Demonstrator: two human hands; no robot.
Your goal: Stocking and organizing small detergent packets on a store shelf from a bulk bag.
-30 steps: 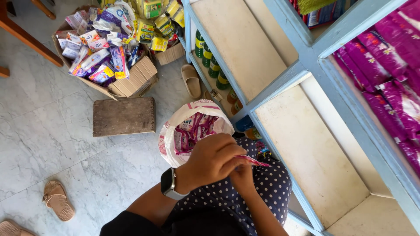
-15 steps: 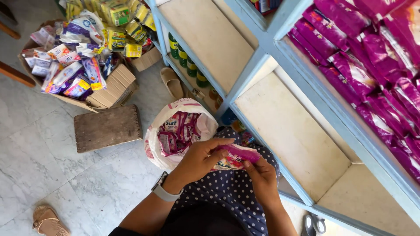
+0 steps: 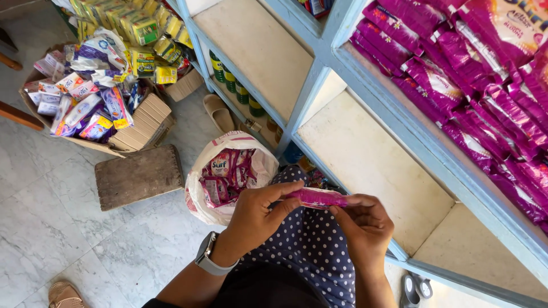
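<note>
Head view: magenta sachet [image 3: 317, 198] pinched between left hand [image 3: 258, 217] and right hand [image 3: 362, 223].

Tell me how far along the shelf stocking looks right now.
Done: the upper shelf is packed with magenta sachets. In hand: the left hand and right hand hold one magenta packet. Left: the white sack still holds packets, and the lower shelf is bare.
</note>
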